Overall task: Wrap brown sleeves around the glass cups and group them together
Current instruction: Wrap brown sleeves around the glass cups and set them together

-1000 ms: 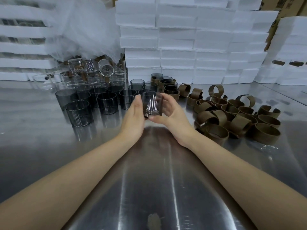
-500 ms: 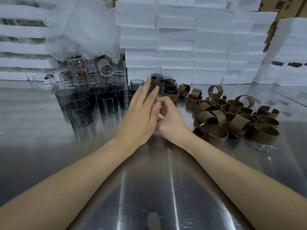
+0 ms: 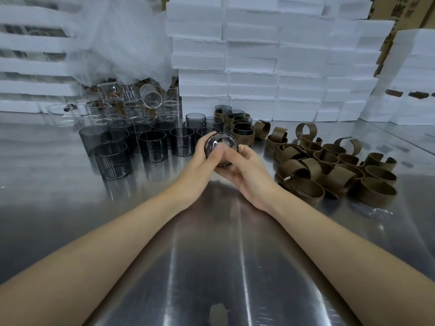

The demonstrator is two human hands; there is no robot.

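Item held: one smoked glass cup [image 3: 220,143], lifted clear of the bench between both hands. It is tipped on its side, long axis running away from the person, one round end facing the camera; base or mouth cannot be told. The left hand [image 3: 200,158] curls round its left wall. The right hand [image 3: 247,168] cups it from below and right, with the thumbs meeting over the near face.

Left of the left hand: bare smoked cups [image 3: 153,145], upright, cylindrical, glossy. Just beyond the hands: sleeved cups [image 3: 242,131], grouped. Right of the right hand: loose brown sleeves [image 3: 329,170], matte split rings, heaped.

Surface: brushed steel bench [image 3: 211,255], reflective. Behind: stacked white foam boxes [image 3: 259,67].
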